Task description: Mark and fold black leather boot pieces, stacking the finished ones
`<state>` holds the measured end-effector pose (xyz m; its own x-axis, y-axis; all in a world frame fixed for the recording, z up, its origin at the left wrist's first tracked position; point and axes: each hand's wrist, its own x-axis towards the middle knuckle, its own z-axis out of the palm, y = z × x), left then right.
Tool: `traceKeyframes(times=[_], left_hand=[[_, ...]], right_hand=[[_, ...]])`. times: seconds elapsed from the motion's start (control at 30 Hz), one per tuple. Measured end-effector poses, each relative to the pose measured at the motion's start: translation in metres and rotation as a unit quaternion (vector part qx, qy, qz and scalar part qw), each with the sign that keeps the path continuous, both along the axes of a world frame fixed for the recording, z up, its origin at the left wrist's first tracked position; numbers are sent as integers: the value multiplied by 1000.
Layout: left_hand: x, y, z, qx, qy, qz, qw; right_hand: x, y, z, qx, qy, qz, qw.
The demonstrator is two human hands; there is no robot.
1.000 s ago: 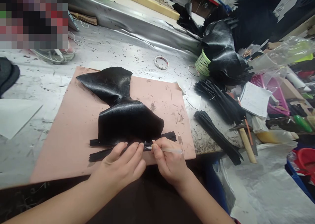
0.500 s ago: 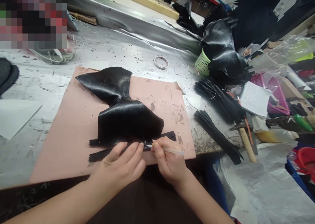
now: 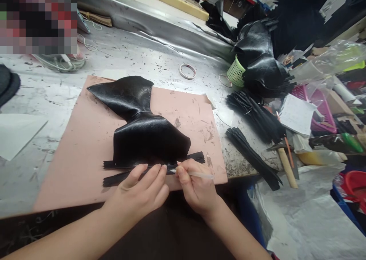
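A glossy black leather piece, wide at both ends and narrow at the middle, lies on a pink board. Along its near edge runs a black zipper tape, and a second black strip lies just below. My left hand rests with its fingertips laid out along the zipper and leather edge, pressing down without grasping. Pinched in my right hand is a slim whitish pen, its tip at the zipper edge beside my left fingertips. My fingers hide part of the strips.
A tape roll lies beyond the board. To the right are bundles of black zippers, a hammer, a spiral notebook and a green basket. More black leather pieces are piled behind. White paper lies left.
The pen and my right fingers have shifted very slightly along the edge. My left hand and the leather stay in place.
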<state>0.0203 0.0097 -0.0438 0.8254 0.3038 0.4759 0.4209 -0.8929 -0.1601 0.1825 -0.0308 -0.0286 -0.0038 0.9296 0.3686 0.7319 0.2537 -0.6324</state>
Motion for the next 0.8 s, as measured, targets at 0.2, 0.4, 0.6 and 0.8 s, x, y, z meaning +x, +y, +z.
traceKeyframes(times=[0.2, 0.4, 0.6, 0.8], left_hand=[[-1, -1, -1, 6, 0, -2, 1000], [-1, -1, -2, 6, -6, 1, 1000], [0, -1, 0, 1, -17, 1, 1000], [0, -2, 0, -4, -20, 4, 1000]], right_hand=[[0, 0, 0, -5, 3, 1, 1000], [0, -1, 0, -5, 11, 1, 1000], [-1, -1, -3, 12, 26, -4, 1000], [0, -1, -3, 11, 28, -3, 1000]])
